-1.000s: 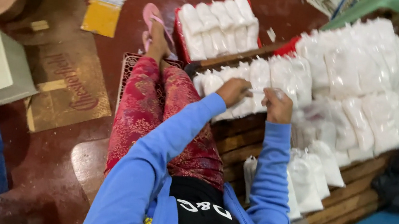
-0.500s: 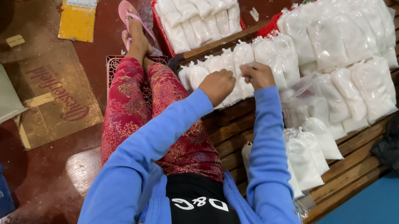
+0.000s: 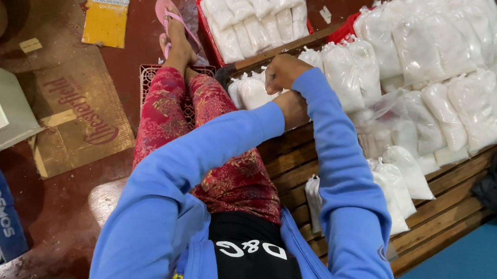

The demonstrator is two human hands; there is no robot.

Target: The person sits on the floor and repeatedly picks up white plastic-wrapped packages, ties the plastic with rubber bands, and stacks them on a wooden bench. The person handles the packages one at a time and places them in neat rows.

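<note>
hands: right hand [image 3: 284,72] now crossed over left hand [image 3: 294,108], fists shut on small white bag [image 3: 253,92] | moved from 1 o'clock stacks toward 12 | bag being closed.

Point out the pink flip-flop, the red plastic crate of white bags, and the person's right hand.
Pink flip-flop [image 3: 175,18]: head view, on its strap near the toes.
Red plastic crate [image 3: 202,21]: head view, on its left rim.
Right hand [image 3: 283,72]: head view, on the back of the hand.

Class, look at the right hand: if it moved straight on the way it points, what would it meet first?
Probably the small white bags just beyond the right hand, on the wooden slats; depth is unclear, so it may already touch them.
</note>
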